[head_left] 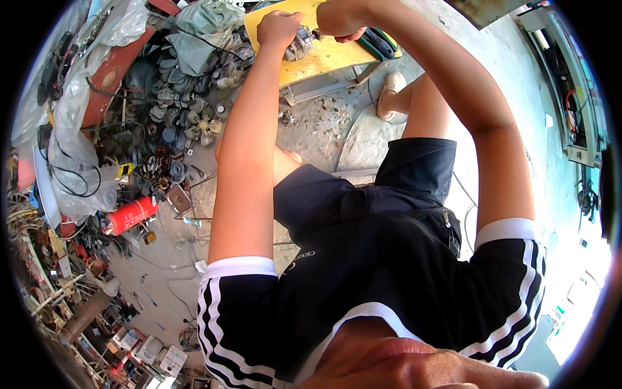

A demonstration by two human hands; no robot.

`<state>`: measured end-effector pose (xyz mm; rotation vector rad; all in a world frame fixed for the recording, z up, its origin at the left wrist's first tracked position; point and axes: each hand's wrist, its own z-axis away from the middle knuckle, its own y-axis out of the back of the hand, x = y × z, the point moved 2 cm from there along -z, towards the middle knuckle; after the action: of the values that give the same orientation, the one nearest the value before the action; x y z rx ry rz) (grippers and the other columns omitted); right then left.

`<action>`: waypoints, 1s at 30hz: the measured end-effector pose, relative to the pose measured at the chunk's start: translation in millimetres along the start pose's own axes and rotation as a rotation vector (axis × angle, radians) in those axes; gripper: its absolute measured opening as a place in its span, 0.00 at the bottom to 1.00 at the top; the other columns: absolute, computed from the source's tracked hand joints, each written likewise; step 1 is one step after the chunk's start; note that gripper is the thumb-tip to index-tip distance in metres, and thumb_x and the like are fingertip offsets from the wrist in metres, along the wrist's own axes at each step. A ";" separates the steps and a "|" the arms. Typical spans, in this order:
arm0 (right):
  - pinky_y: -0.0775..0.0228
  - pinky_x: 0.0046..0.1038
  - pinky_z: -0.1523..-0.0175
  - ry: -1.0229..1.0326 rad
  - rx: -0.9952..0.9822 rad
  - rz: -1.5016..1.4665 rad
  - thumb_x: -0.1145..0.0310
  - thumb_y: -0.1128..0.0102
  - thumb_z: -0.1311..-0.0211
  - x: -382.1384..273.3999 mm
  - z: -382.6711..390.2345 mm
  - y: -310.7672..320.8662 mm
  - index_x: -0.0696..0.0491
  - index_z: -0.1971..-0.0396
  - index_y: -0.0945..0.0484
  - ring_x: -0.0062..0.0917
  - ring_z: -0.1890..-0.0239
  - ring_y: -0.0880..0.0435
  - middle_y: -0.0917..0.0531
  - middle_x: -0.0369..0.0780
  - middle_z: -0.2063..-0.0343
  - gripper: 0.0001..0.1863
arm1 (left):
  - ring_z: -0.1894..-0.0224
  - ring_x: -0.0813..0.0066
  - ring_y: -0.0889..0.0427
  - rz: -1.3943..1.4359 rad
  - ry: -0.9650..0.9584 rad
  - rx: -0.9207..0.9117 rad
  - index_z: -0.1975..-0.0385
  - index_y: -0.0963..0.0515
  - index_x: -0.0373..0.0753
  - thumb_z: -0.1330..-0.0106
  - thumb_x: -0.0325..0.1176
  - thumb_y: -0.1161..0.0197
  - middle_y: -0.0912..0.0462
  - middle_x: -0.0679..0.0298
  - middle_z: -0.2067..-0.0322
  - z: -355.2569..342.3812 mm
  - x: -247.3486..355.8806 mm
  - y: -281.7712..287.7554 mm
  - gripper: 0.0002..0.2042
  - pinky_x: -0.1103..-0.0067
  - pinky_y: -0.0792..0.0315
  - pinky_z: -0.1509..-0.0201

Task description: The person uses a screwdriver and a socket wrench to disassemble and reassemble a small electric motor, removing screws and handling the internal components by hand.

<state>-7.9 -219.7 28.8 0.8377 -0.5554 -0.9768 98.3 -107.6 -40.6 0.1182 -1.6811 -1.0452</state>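
My left hand point(279, 30) is closed on the far left side of a small silver electric motor point(300, 45), which rests at the yellow tabletop point(317, 66). From the motor's right side a short dark piece point(316, 34) sticks out toward my right hand point(339, 21). That hand is curled shut at the upper edge of the view, close to the dark piece. What its fingers grip is hidden behind the hand and wrist. Just right of it lies a tool with dark green and black handles point(378, 44), apparently pliers.
A heap of motor parts point(175, 129), including a pale fan wheel point(203, 128), covers the floor on the left. Nearby lie a red cylinder point(131, 216) and clear plastic sheeting point(78, 172). Scraps point(324, 120) litter the floor under the table. A metal-framed cabinet point(557, 78) stands right.
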 end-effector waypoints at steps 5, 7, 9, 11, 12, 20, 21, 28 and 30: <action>0.22 0.42 0.64 -0.569 0.375 -0.471 0.74 0.47 0.46 -108.9 45.9 24.4 0.63 0.66 0.17 0.42 0.67 0.12 0.13 0.49 0.67 0.12 | 0.54 0.58 0.15 0.009 0.037 0.045 0.61 0.14 0.44 0.49 0.52 0.34 0.13 0.57 0.60 7.5 -20.8 14.1 0.22 0.69 0.24 0.47; 0.21 0.39 0.60 -0.697 0.569 -0.450 0.74 0.47 0.44 -134.3 46.1 -11.7 0.67 0.44 0.31 0.45 0.64 0.14 0.16 0.52 0.67 0.26 | 0.54 0.58 0.15 -0.026 0.060 0.041 0.61 0.14 0.44 0.49 0.52 0.34 0.13 0.57 0.60 12.0 -6.3 14.7 0.21 0.69 0.24 0.47; 0.24 0.43 0.62 -0.760 0.740 -0.566 0.77 0.49 0.43 -150.3 34.7 -50.7 0.62 0.34 0.44 0.49 0.66 0.17 0.21 0.56 0.62 0.34 | 0.54 0.59 0.15 0.014 0.055 0.015 0.62 0.14 0.43 0.49 0.51 0.34 0.13 0.57 0.60 8.8 -5.4 10.4 0.21 0.70 0.24 0.47; 0.24 0.43 0.60 -0.785 0.843 -0.679 0.77 0.50 0.40 -158.7 14.2 -80.2 0.59 0.30 0.49 0.50 0.63 0.18 0.23 0.57 0.58 0.37 | 0.54 0.60 0.15 0.030 0.062 -0.001 0.62 0.14 0.43 0.50 0.51 0.34 0.13 0.57 0.60 8.1 -4.5 8.6 0.21 0.71 0.24 0.47; 0.24 0.44 0.58 -0.797 0.897 -0.736 0.77 0.50 0.39 -160.7 5.8 -91.3 0.57 0.29 0.51 0.51 0.62 0.19 0.24 0.57 0.56 0.38 | 0.54 0.60 0.15 0.029 0.069 -0.006 0.62 0.14 0.43 0.50 0.51 0.34 0.13 0.57 0.60 8.7 -2.3 8.3 0.21 0.71 0.24 0.47; 0.28 0.46 0.52 -0.972 1.454 -0.985 0.75 0.53 0.34 -168.4 -12.9 -113.1 0.53 0.29 0.50 0.55 0.55 0.23 0.26 0.56 0.51 0.34 | 0.56 0.62 0.14 0.029 0.080 0.002 0.63 0.14 0.42 0.50 0.50 0.34 0.12 0.58 0.62 10.7 -3.0 13.3 0.20 0.73 0.25 0.48; 0.28 0.44 0.50 -0.952 1.427 -1.008 0.74 0.54 0.33 -167.2 -7.9 -115.6 0.54 0.30 0.48 0.54 0.54 0.23 0.25 0.56 0.52 0.32 | 0.56 0.62 0.14 0.033 0.078 -0.003 0.64 0.14 0.42 0.50 0.50 0.34 0.12 0.58 0.62 9.2 -5.3 12.9 0.20 0.73 0.25 0.48; 0.33 0.44 0.42 -0.820 1.260 -1.316 0.72 0.53 0.34 -171.0 23.0 -118.9 0.61 0.37 0.36 0.54 0.47 0.25 0.22 0.60 0.53 0.25 | 0.56 0.64 0.16 -0.025 -0.018 -0.033 0.61 0.15 0.36 0.32 0.65 0.54 0.13 0.58 0.63 5.3 -6.3 19.0 0.34 0.72 0.30 0.49; 0.33 0.44 0.41 -0.810 1.220 -1.396 0.71 0.53 0.34 -172.9 30.7 -113.9 0.61 0.38 0.35 0.55 0.47 0.25 0.23 0.60 0.51 0.25 | 0.45 0.63 0.21 0.146 -0.028 -0.052 0.48 0.22 0.32 0.29 0.64 0.59 0.17 0.54 0.52 3.5 -14.4 26.1 0.36 0.72 0.35 0.39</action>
<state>-166.9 -112.0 -54.5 2.0477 -1.3815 -2.3720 112.0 -81.8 -33.4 -0.0528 -1.6603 -0.9838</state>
